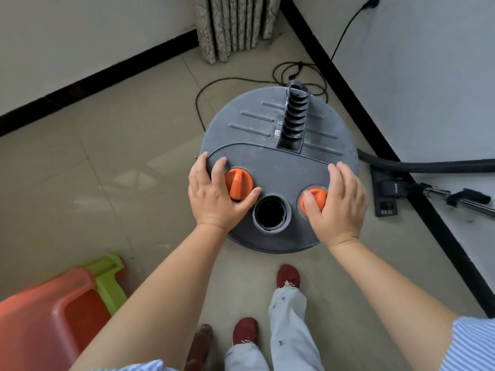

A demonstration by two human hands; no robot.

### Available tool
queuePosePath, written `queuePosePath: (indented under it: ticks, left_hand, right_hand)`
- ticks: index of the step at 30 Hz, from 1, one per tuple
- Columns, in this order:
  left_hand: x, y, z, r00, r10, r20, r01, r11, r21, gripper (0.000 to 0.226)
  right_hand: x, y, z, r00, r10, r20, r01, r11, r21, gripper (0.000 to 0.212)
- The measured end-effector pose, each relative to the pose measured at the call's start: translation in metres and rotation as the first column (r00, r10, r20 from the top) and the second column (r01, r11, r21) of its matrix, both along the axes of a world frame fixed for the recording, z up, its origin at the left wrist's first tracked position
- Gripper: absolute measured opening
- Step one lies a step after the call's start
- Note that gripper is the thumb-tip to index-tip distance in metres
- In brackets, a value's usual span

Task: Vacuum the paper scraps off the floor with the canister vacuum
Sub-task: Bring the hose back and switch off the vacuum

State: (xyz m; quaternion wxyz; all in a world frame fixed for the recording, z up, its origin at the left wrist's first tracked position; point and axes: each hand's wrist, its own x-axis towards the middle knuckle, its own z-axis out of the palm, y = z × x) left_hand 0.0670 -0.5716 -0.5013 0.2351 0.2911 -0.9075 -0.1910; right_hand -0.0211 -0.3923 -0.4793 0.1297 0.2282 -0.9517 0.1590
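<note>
Right now your left hand [218,192] sits on the lid of the canister vacuum [278,170], thumb and fingers curled round the left orange knob [238,183]. Your right hand [338,203] lies over the right orange knob [313,200], thumb on its near face — whether the fingers truly pinch it or only rest across it I cannot tell. Both knobs flank the open hose port [270,212], which is bare, with nothing plugged in.

Judging from this, the step is setting or locking the lid before the hose goes in. Turn each knob by its raised rib rather than its rim, so the grip does not slip, and press down lightly on the lid as you twist to keep the seal seated. Work 1 knob at a time if the lid rocks.

Next you will likely need the black hose [428,166], lying on the floor to your right along the wall, with the floor head [385,194] just beside the canister and the metal wand [468,203] beyond it. Mind the power cord [241,81] looped behind the vacuum — keep it from snagging. No paper scraps show here, so expect to move the canister; the stacked plastic stools [53,311] on your left narrow the way.
</note>
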Motion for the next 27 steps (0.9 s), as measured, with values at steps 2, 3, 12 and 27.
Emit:
queuePosePath:
  ticks: [2, 3, 12, 27]
  left_hand:
    - [-0.006, -0.008, 0.002, 1.0, -0.019, 0.008, 0.019, 1.0, -0.006, 0.071]
    - [-0.009, -0.014, 0.003, 0.999, -0.037, 0.011, 0.037, 0.999, -0.011, 0.071]
    - [-0.04, -0.098, 0.014, 0.964, -0.231, 0.134, 0.227, 0.973, 0.04, 0.069]
    - [-0.096, -0.075, 0.004, 0.999, 0.01, 0.032, -0.014, 0.994, 0.108, 0.069]
  right_hand:
    - [0.0, -0.006, -0.001, 1.0, -0.021, -0.011, 0.021, 1.0, 0.007, 0.052]
    - [0.002, -0.011, -0.003, 0.999, -0.036, -0.008, 0.036, 0.999, 0.008, 0.052]
    - [0.025, -0.086, -0.004, 0.956, -0.286, 0.068, 0.286, 0.958, 0.006, 0.065]
    - [-0.085, -0.082, -0.003, 0.997, -0.079, -0.004, 0.079, 0.996, 0.052, 0.065]
